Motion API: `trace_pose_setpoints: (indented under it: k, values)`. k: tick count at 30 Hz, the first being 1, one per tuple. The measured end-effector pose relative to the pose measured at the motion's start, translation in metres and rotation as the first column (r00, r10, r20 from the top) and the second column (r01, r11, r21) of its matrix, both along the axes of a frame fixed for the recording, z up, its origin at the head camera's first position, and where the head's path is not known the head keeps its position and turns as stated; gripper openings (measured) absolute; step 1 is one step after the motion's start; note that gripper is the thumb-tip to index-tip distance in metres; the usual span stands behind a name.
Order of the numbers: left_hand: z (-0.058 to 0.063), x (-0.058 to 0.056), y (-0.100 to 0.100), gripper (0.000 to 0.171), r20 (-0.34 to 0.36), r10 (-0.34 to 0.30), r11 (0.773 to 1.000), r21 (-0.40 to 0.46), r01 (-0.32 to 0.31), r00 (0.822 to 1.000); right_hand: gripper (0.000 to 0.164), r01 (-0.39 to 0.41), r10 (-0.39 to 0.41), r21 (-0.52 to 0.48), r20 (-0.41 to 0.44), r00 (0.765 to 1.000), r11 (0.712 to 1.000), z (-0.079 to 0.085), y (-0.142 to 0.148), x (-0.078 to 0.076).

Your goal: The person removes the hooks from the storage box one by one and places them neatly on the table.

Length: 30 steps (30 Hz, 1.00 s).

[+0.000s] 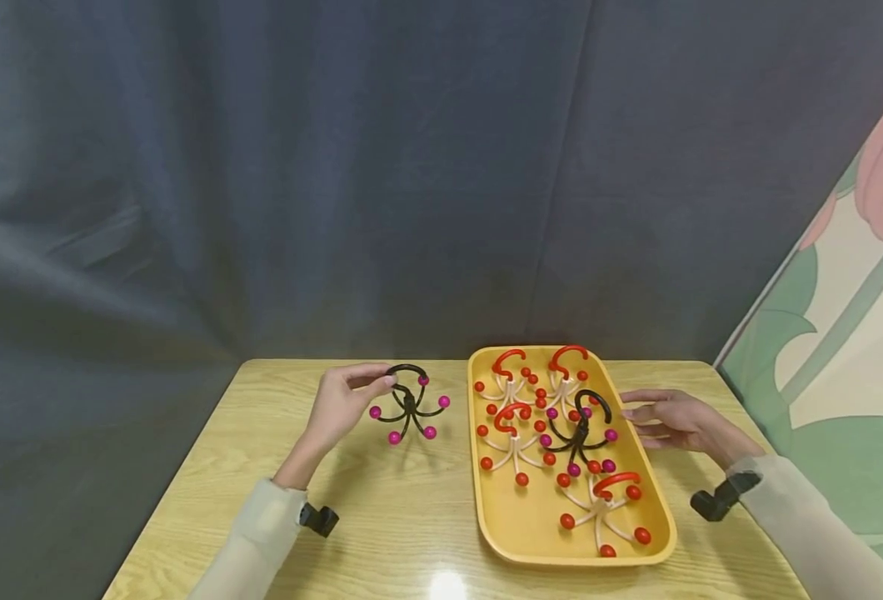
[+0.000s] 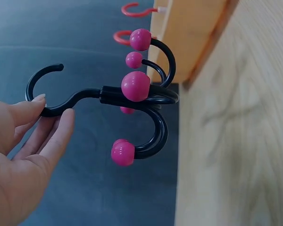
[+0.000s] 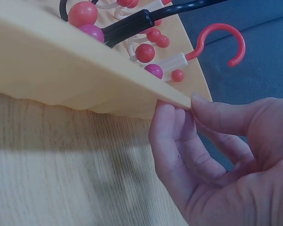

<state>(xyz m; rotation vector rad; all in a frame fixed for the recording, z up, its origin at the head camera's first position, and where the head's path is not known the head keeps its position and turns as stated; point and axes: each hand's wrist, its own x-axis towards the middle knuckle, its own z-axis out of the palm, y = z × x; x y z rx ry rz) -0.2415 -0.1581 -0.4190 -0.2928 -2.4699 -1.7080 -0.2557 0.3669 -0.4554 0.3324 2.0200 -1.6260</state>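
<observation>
My left hand (image 1: 342, 408) pinches the curved top of a black multi-arm hook (image 2: 112, 95) between thumb and fingers. Its arms end in pink balls and hang over the wood to the left of the yellow tray (image 1: 512, 525). At the tray's right side, my right hand (image 1: 674, 423) pinches the rim, thumb on top and fingers beneath, as the right wrist view shows. Inside the tray stand several white multi-arm hooks (image 1: 515, 446) with red tops and red balls. Among them is a second black hook (image 1: 580, 433) with pink balls.
The tray stands on a light wooden table (image 1: 389, 517). A dark blue-grey curtain (image 1: 411, 183) hangs right behind the table's back edge. To the right is a panel (image 1: 846, 333) with a flower print.
</observation>
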Motion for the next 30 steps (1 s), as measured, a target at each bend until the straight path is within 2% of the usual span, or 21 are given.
trace_pose_setpoints:
  k: [7,14,23,30]
  values:
    - [-0.017,-0.016,-0.004,0.031,0.059,-0.011,0.998,0.059,0.007,0.998,0.052,-0.039,0.039,0.045,-0.008,0.999,0.998,0.007,0.0,-0.001]
    - [-0.033,-0.03,-0.002,0.029,0.08,0.01,0.998,0.055,-0.014,0.997,0.052,-0.04,0.041,0.062,-0.007,0.999,0.997,0.01,-0.002,-0.002]
    - [-0.04,-0.042,0.007,0.029,0.098,-0.014,0.997,0.083,0.005,0.995,0.052,-0.022,0.022,0.018,-0.001,1.0,1.0,0.003,-0.002,-0.001]
    - [-0.047,-0.053,0.015,0.026,0.073,-0.004,0.997,0.072,-0.002,0.997,0.053,-0.016,0.016,0.018,0.0,1.0,1.0,0.002,-0.001,-0.001]
